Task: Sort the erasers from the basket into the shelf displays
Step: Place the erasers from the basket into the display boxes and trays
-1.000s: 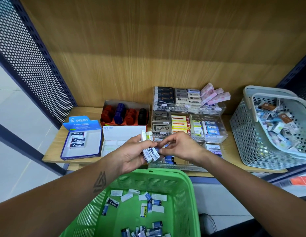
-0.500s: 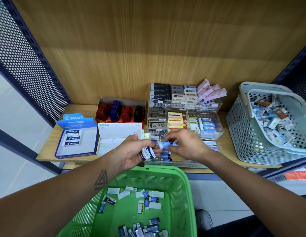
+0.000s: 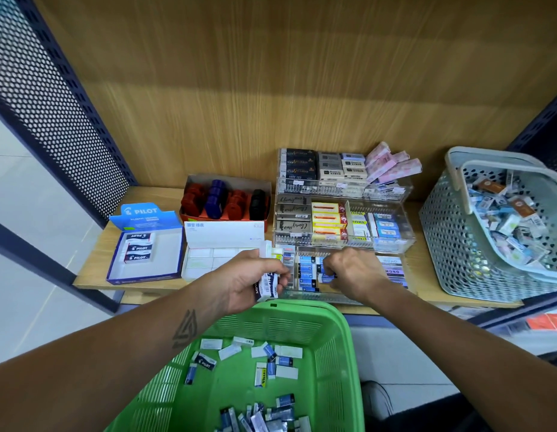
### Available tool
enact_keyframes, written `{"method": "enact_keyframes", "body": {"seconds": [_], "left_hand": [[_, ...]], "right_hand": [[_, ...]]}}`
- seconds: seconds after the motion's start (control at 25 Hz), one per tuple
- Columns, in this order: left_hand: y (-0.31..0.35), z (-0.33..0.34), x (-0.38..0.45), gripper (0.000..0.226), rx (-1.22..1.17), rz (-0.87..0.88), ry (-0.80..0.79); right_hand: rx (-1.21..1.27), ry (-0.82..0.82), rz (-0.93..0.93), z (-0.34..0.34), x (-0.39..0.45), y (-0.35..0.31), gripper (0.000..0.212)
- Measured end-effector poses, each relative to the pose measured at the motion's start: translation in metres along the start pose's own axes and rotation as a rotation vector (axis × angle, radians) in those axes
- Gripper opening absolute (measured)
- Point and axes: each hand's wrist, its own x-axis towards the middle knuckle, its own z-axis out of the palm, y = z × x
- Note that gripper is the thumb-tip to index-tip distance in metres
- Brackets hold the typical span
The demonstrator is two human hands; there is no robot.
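Left hand [image 3: 250, 280] grips a bunch of erasers [image 3: 268, 283] above the green basket [image 3: 339, 353]; right hand [image 3: 353, 272] pinches a blue eraser [image 3: 327, 277] in the front tray of the acrylic display [image 3: 345, 294].

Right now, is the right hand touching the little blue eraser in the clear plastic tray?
Touching. The head view shows the right hand pinching the blue eraser with curled fingers, down in the clear tray.

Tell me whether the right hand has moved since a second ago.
Yes. The right hand has gone forward and down from beside the left hand into the front row of the clear acrylic display, holding a blue eraser.
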Motion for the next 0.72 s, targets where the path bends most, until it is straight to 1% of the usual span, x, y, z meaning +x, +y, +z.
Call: {"method": "enact_keyframes", "body": {"seconds": [0.12, 0.2, 0.32, 0.4, 0.44, 0.48, 0.52, 0.56, 0.6, 0.64, 0.72], "left_hand": [[0.0, -0.001, -0.005, 0.047, 0.021, -0.023, -0.045], [0.0, -0.003, -0.008, 0.041, 0.022, -0.028, -0.072], [0.001, -0.006, -0.01, 0.038, 0.026, -0.024, -0.116], [0.001, -0.008, -0.01, 0.043, 0.049, -0.014, -0.118], [0.001, -0.008, -0.009, 0.045, 0.058, -0.007, -0.122], [0.001, -0.008, -0.009, 0.045, 0.07, 0.005, -0.131], [0.001, -0.005, -0.01, 0.042, 0.082, 0.014, -0.141], [0.001, -0.003, -0.011, 0.037, 0.092, 0.022, -0.147], [0.002, 0.0, -0.012, 0.032, 0.095, 0.031, -0.146], [0.003, 0.002, -0.015, 0.028, 0.092, 0.038, -0.139], [0.003, 0.006, -0.019, 0.024, 0.093, 0.034, -0.139]], "right_hand": [[-0.084, -0.007, 0.028, 0.01, 0.004, -0.01, 0.017], [-0.136, -0.015, 0.035, 0.011, 0.006, -0.013, 0.019], [-0.158, -0.043, 0.024, 0.006, 0.007, -0.017, 0.014], [-0.075, -0.008, -0.017, -0.008, 0.009, -0.019, 0.015], [0.117, 0.027, -0.033, -0.02, 0.011, -0.019, 0.021], [0.446, 0.022, -0.03, -0.033, 0.011, -0.021, 0.026], [0.858, -0.053, -0.038, -0.045, 0.008, -0.025, 0.03], [1.205, -0.125, -0.057, -0.053, 0.004, -0.03, 0.033], [1.383, -0.158, -0.059, -0.056, -0.001, -0.035, 0.036], [1.405, -0.153, -0.074, -0.055, -0.004, -0.037, 0.036], [1.27, -0.065, -0.047, -0.047, -0.008, -0.039, 0.033]]}}
